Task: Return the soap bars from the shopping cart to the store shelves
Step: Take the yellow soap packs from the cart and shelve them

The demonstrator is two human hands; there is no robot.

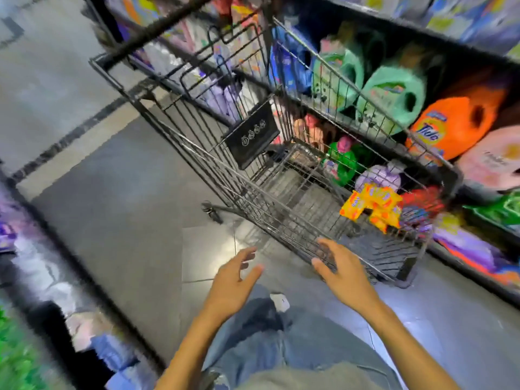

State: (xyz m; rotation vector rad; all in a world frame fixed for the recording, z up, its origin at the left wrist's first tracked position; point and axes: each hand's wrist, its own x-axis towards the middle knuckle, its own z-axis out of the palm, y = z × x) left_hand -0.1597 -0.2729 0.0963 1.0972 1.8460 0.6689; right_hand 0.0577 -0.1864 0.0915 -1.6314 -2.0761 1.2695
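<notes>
Fingers (330, 247) spread, holding nothing; cart (251, 135) on glossy grey tile (126, 206) (detergent shelves (422, 30) right).

Shop aisle: wire shopping cart (253, 192) beside shelves (422, 30) of detergent jugs (450, 125)

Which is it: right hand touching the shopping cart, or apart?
Cannot tell. In the head view the right hand, fingers open, overlaps the wire side of the shopping cart, but motion blur hides any contact or gap.
</notes>
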